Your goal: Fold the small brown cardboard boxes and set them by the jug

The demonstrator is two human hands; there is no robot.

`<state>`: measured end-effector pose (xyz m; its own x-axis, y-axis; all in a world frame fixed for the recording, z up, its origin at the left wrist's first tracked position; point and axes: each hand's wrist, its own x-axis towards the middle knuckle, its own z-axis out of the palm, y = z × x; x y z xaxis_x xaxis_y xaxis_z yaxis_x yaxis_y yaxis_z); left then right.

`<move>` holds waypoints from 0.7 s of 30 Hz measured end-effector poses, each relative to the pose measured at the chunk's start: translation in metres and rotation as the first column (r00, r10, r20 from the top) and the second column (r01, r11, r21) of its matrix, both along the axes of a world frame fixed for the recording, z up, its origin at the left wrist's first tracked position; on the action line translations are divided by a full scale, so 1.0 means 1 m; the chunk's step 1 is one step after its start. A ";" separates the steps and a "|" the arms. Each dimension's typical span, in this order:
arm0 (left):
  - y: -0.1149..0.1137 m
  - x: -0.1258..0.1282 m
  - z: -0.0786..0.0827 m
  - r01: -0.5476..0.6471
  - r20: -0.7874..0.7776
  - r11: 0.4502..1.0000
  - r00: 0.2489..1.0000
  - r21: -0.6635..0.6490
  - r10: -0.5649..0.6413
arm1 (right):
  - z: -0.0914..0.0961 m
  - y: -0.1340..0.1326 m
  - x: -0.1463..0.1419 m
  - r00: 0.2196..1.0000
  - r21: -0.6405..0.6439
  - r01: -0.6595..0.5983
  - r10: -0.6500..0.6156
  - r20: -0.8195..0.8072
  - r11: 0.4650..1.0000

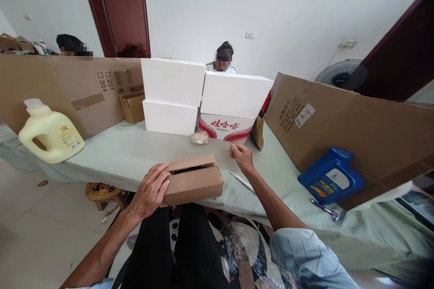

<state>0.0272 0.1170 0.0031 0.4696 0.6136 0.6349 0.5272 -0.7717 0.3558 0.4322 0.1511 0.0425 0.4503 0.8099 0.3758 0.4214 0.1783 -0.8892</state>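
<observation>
My left hand (154,188) grips the left end of a small brown cardboard box (195,187), thumb and fingers over its top edge. The box sits at the table's near edge, and a dark gap runs along its top between the flaps. To the right of the box and beyond it, my right hand (241,156) is raised with its fingers pinched together. Whatever lies between those fingertips is too small to make out. On the cloth below my right wrist lies a slim white tool (242,181) with a pointed tip. A small clear-plastic bundle (199,137) rests farther back.
White boxes (171,117) stand stacked across the table's back. Large cardboard panels (339,131) flank both sides. A yellow jug (50,137) is at left; a blue bottle (332,176) and a purple pen (323,210) are at right. Two people sit beyond the boxes.
</observation>
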 end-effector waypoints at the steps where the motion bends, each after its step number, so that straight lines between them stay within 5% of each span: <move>1: -0.002 0.000 -0.001 -0.005 0.007 1.000 1.000 -0.002 0.005 | -0.004 0.008 0.002 0.999 -0.004 0.010 -0.009 0.048 1.000; 6: -0.012 0.001 -0.001 -0.013 0.014 1.000 1.000 -0.022 0.014 | -0.010 0.062 0.003 0.936 0.007 0.050 -0.050 0.347 0.999; 13: -0.018 0.002 0.001 -0.021 0.003 1.000 1.000 -0.004 0.021 | -0.020 0.138 -0.014 0.737 -0.029 0.024 0.002 0.676 0.999; 21: -0.023 0.002 0.004 -0.011 0.003 0.999 1.000 -0.045 0.011 | -0.068 0.159 -0.038 0.599 -0.141 -0.074 0.157 0.785 0.987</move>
<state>0.0293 0.0937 0.0066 0.4606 0.6465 0.6082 0.5339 -0.7492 0.3920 0.3941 0.3106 -0.0259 -0.0902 0.8800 0.4663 0.9482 0.2191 -0.2300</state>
